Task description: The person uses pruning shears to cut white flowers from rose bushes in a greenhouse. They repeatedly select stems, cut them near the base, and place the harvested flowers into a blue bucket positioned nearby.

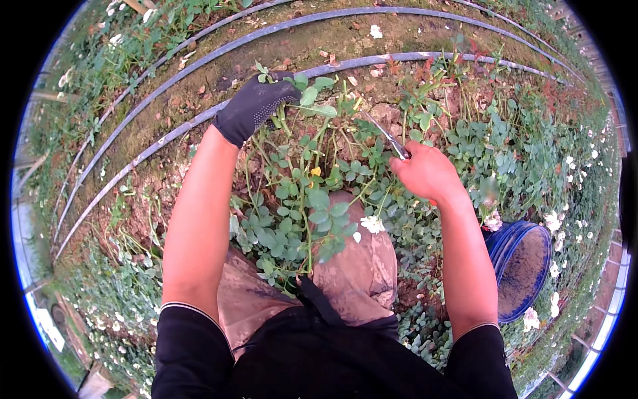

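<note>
My left hand (pixel 259 105), in a dark glove with a dotted palm, is closed around cut green rose stems, with leaves poking out on both sides of the fist. To its right, my bare right hand (pixel 427 169) grips pruning shears (pixel 386 133) whose metal blades point up and left. The blade tips lie beside a pale cut stem (pixel 358 103) of a rose bush (pixel 319 164). Whether the blades touch it, I cannot tell. Leafy branches hang over my knee, one with a white rose (pixel 372 224).
Grey irrigation pipes (pixel 279 31) curve across the soil beyond the bush. A blue bucket (pixel 523 272) with a dirty inside lies tilted beside my right forearm. Rose foliage with white flowers grows at both sides, and more stems (pixel 428 95) stand right of the blades.
</note>
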Available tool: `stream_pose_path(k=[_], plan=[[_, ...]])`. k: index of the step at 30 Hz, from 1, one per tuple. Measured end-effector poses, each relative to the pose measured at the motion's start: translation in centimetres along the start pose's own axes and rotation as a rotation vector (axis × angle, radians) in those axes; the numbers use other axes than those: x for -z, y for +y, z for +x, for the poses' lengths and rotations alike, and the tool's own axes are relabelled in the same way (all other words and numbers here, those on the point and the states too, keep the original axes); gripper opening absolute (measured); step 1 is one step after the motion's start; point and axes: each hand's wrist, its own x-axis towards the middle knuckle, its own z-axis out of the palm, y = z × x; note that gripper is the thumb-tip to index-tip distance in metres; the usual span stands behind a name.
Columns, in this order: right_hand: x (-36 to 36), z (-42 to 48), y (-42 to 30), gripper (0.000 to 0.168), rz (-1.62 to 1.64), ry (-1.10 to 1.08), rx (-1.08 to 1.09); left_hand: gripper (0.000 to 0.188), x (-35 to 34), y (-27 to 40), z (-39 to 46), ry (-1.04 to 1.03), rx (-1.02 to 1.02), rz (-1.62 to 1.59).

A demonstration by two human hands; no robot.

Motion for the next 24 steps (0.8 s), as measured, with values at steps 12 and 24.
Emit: stream_pose_path(k=[12, 24], plan=[[-1.0, 2.3, 0.2, 0.039, -0.051, 0.072, 0.106, 0.012, -1.3, -1.8, -7.4, 0.252, -0.157, 0.119], [0.5, 0.9, 2.3, 0.036, 0.04, 0.061, 0.037, 0.026, 0.3, 0.1, 2.7, -0.161, 0.029, -0.114]])
